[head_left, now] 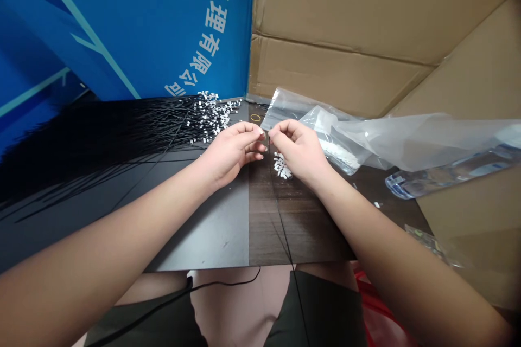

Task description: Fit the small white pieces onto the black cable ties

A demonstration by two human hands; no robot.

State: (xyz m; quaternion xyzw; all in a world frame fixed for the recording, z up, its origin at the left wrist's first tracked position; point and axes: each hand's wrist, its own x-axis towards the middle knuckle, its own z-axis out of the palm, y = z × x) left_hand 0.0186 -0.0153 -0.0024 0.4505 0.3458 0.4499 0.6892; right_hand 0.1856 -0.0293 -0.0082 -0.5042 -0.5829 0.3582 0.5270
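My right hand point(301, 152) pinches a thin black wire point(282, 216) near its upper end; the wire hangs down past the table's front edge. Close beside it on the left, my left hand point(236, 152) has thumb and index finger pressed together, the other fingers loosely curled. A tiny whitish spot shows at those fingertips, too small to tell from a nail. Below the right fingers lies a small pile of white plastic connector pieces point(281, 167). To the left spreads a large bundle of black wires point(163, 119), many with white connectors point(209, 119) on their ends.
Clear plastic bags point(374, 138), one holding white pieces point(340, 154), lie at the right rear. A yellow ring point(255, 117) sits near the back. A blue printed panel point(163, 21) and cardboard point(345, 16) wall the table point(220, 233). A small clear packet point(431, 241) lies at right.
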